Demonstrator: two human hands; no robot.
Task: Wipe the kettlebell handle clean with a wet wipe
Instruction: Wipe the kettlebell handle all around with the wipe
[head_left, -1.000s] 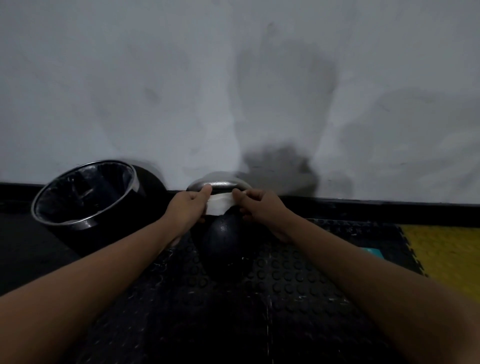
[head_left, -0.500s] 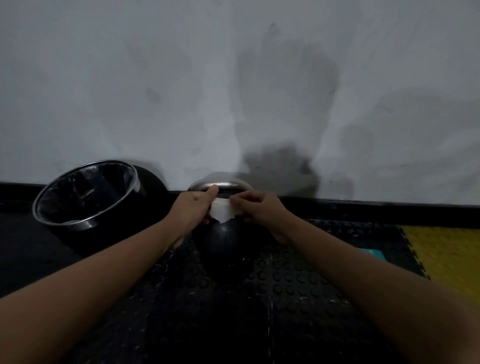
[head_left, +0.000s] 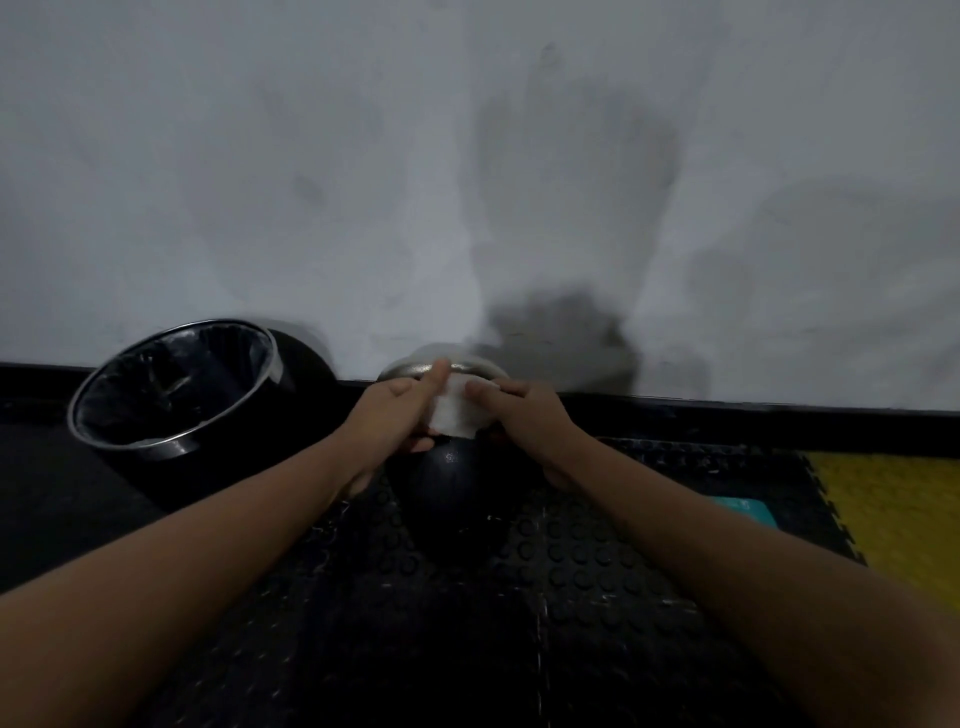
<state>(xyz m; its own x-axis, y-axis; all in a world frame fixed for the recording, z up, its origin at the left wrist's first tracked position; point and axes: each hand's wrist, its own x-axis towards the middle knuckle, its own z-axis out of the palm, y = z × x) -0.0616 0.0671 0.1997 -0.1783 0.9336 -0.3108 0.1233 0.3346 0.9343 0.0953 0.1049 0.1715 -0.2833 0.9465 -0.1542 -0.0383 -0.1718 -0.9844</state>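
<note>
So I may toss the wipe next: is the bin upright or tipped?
Tipped. The bin leans, its lined mouth facing the camera, beside the kettlebell.

The kettlebell (head_left: 451, 499) stands upright on the studded black mat, its round black body below a silver metal handle (head_left: 415, 368) arching across the top. A white wet wipe (head_left: 457, 411) hangs just beneath the handle's middle, partly unfolded, with its lower edge above the body.

white wipe (head_left: 456, 413), black kettlebell (head_left: 457, 499), silver handle (head_left: 410, 368), black studded mat (head_left: 597, 571)
</note>
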